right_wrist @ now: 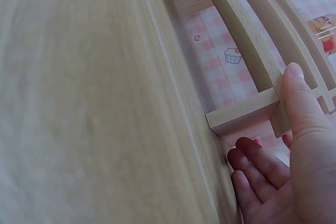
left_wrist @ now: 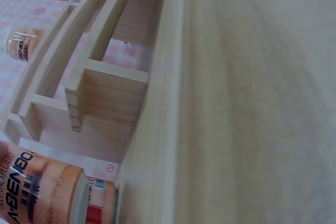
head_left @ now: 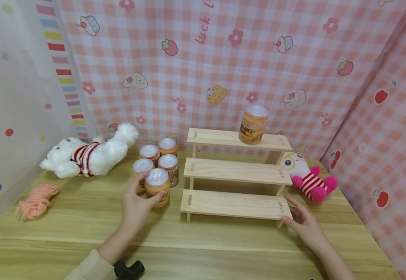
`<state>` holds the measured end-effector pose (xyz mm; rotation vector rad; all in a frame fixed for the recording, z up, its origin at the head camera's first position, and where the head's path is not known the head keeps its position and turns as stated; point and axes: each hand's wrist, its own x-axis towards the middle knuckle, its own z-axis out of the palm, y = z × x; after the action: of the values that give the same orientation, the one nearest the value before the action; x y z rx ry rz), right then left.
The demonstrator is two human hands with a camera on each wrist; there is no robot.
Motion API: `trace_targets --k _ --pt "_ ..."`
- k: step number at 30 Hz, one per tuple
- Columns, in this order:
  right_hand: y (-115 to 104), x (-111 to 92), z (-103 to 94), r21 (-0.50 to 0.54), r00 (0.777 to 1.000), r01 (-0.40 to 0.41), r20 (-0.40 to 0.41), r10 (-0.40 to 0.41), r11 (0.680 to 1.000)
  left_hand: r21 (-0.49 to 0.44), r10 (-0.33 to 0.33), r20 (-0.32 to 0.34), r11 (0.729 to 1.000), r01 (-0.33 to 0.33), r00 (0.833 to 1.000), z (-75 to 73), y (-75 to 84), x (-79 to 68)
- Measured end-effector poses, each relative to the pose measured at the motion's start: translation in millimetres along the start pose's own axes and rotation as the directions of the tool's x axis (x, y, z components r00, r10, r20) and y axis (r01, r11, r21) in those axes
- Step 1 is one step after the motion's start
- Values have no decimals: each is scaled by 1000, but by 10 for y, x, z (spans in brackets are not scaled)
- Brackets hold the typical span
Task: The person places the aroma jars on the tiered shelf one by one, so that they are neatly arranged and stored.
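Observation:
In the head view my left hand (head_left: 135, 208) grips an orange can (head_left: 158, 190) with a silver lid, thumb on its near side. The left wrist view shows the held can (left_wrist: 42, 187), its base a little above the table. Several more orange cans (head_left: 168, 163) stand just behind it. To the right is a three-tier wooden display rack (head_left: 236, 204), with one can (head_left: 253, 125) on its top tier. My right hand (head_left: 305, 227) holds the right end of the bottom tier between thumb and index finger; its other fingers (right_wrist: 257, 166) hang loosely below.
A white plush dog (head_left: 98, 155) lies at the back left, with a pink yarn skein (head_left: 38, 200) before it. A pink-and-white plush toy (head_left: 311, 181) lies right of the rack, close to the right hand. Checked curtains (head_left: 203, 70) stand behind the table (head_left: 203, 249).

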<state>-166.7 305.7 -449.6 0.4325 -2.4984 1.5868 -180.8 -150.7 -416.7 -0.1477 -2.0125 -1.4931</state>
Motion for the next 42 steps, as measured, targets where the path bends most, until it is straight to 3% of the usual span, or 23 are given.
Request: trace_targets --k 8,14,21,31,38,42 --pt "15 -5 -9 -3 1000 12 -13 -12 1000 47 23 36 999 -24 999 -44 174 99" --pt "16 -8 -16 -2 1000 22 -18 -22 1000 -17 -9 65 1000 10 998 -86 407 179" --pt "24 -8 -15 -3 1000 25 -14 -25 1000 -17 -17 146 1000 20 989 -79 501 254" --pt "7 -11 4 4 1000 4 -9 -4 1000 -17 -39 182 999 43 982 79 778 427" --pt "16 0 7 21 1000 0 -5 0 1000 -102 -66 249 990 94 966 205 967 615" --pt "9 0 9 29 1000 5 -2 -5 1000 -104 -43 267 992 74 963 286 1070 733"
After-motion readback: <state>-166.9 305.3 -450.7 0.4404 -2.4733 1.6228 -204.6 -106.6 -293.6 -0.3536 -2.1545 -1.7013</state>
